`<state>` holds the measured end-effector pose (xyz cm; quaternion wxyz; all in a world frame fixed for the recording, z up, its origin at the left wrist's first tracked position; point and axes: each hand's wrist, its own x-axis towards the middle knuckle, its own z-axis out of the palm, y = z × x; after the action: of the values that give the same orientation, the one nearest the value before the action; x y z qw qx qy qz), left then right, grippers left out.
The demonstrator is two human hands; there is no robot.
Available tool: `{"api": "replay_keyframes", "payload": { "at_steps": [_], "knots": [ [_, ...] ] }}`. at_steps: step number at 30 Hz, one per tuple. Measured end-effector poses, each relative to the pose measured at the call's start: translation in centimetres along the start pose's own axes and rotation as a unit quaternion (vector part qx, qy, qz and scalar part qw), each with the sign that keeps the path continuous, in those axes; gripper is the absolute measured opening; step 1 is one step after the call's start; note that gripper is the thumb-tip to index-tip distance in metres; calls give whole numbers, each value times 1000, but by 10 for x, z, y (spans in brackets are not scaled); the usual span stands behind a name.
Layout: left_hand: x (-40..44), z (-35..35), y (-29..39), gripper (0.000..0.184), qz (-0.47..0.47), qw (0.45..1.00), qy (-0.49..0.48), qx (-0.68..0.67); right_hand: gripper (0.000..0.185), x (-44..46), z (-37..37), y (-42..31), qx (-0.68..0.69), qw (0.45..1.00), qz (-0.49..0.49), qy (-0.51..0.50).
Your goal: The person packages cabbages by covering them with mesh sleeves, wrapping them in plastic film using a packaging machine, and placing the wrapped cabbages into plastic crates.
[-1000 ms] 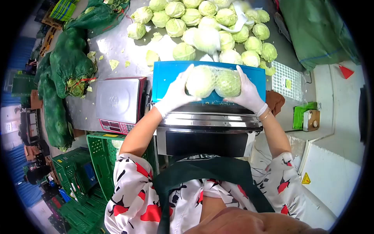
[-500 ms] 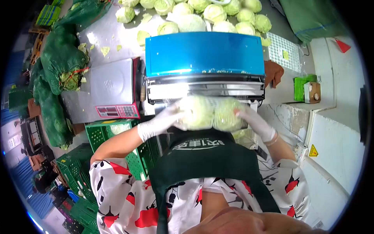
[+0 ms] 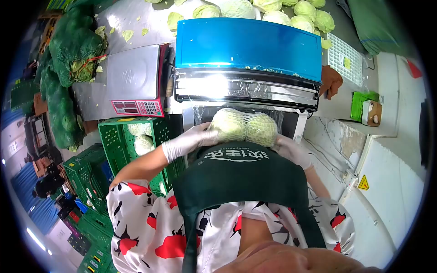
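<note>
Two pale green cabbages [image 3: 229, 125] in white foam netting sit side by side in front of the apron, with clear film around and behind them. My left hand [image 3: 195, 140], in a white glove, grips the pair from the left. On the other side, my right hand [image 3: 292, 151], also gloved, holds the right cabbage [image 3: 261, 129]; its fingers are partly hidden by the cabbage and the apron. Just beyond is a wrapping machine with a blue cover [image 3: 248, 45] and a shiny film roll [image 3: 246, 88].
A scale [image 3: 136, 82] stands left of the machine. Below it, a green crate [image 3: 109, 136] holds netted cabbages. Green mesh sacks [image 3: 75, 45] lie at far left, and loose cabbages [image 3: 273, 17] at the back. A white grid tray [image 3: 344, 61] and brown cloth [image 3: 331, 81] are at right.
Both hands have drawn the cabbages slightly closer to the apron. The netting now shows sharply instead of blurred. The view has tilted down, so the machine sits higher.
</note>
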<state>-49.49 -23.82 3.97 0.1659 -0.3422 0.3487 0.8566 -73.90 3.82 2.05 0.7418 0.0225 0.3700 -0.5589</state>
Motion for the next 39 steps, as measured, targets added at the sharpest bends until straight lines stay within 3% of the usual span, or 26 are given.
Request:
{"api": "replay_keyframes", "payload": {
  "at_steps": [1, 2, 3, 4, 6, 7, 8, 9, 11, 12, 14, 15, 16, 18, 20, 21, 23, 25, 27, 29, 31, 34, 39],
  "knots": [
    [-8, 3, -2, 55, 27, 997, 40, 60, 51, -7, 0, 10, -118, 987, -51, 96],
    [-9, -4, -20, 47, 119, 956, 112, 242, 46, -11, -2, 25, -233, 949, -103, 188],
    [-9, -10, -32, 41, 203, 870, 177, 413, 41, -15, -5, 40, -340, 886, -153, 277],
    [-10, -19, -40, 37, 256, 819, 198, 474, 17, -19, -14, 53, -519, 750, -203, 357],
    [-13, -25, -39, 31, 356, 695, 235, 579, 14, -20, -6, 49, -501, 753, -175, 388],
    [-12, -28, -38, 30, 344, 710, 242, 565, 15, -19, -3, 48, -492, 754, -161, 404],
    [-14, -24, -25, 30, 332, 725, 250, 549, 17, -9, -13, 52, -492, 718, -248, 425],
    [-16, -18, -11, 29, 320, 739, 259, 533, 14, -12, -22, 43, -397, 781, -221, 429],
    [-27, -1, 17, 29, 197, 902, 285, 258, 10, -26, -33, 19, -193, 875, -150, 418],
    [-24, -16, 8, 29, 149, 930, 250, 224, 11, -31, -23, 12, -200, 887, -97, 405],
    [-19, -52, -30, 29, 37, 973, 156, 167, 12, -35, -51, 46, -541, 736, -170, 370],
    [-8, -63, -62, 27, 61, 951, 148, 266, 13, -29, -75, 70, -698, 628, -59, 339],
    [-2, -60, -78, 26, 42, 945, 137, 294, 15, -23, -100, 94, -828, 486, 29, 278],
    [21, -48, -103, 24, 16, 963, 121, 240, 18, 24, -23, 83, -795, 510, 201, 260],
    [31, -45, -115, 23, 3, 994, 87, 69, 23, 54, -16, 94, -712, 646, 51, 268],
    [27, -45, -118, 22, 8, 992, 90, 85, 26, 68, -12, 99, -670, 701, -40, 240],
    [25, -31, -113, 21, 182, 967, 177, -28, 31, 91, -2, 97, -619, 755, -132, 173],
    [12, -25, -82, 17, 241, 957, 156, 48, 36, 107, 16, 86, -581, 789, -164, 115],
    [21, -14, -56, 17, 240, 966, 89, 31, 41, 112, 36, 71, -538, 824, -164, 73],
    [30, 12, -18, 20, 404, 911, -6, 80, 46, 109, 55, 59, -465, 873, -138, 46],
    [34, 33, 0, 17, 320, 946, -46, -12, 52, 105, 74, 48, -359, 927, -107, 28],
    [29, 49, 6, 3, 314, 948, -56, -12, 60, 94, 103, 30, -172, 982, -80, -9],
    [-15, 49, 7, 21, 409, 896, -164, -62, 73, 69, 144, 11, 34, 993, -79, -83]
  ]
}}
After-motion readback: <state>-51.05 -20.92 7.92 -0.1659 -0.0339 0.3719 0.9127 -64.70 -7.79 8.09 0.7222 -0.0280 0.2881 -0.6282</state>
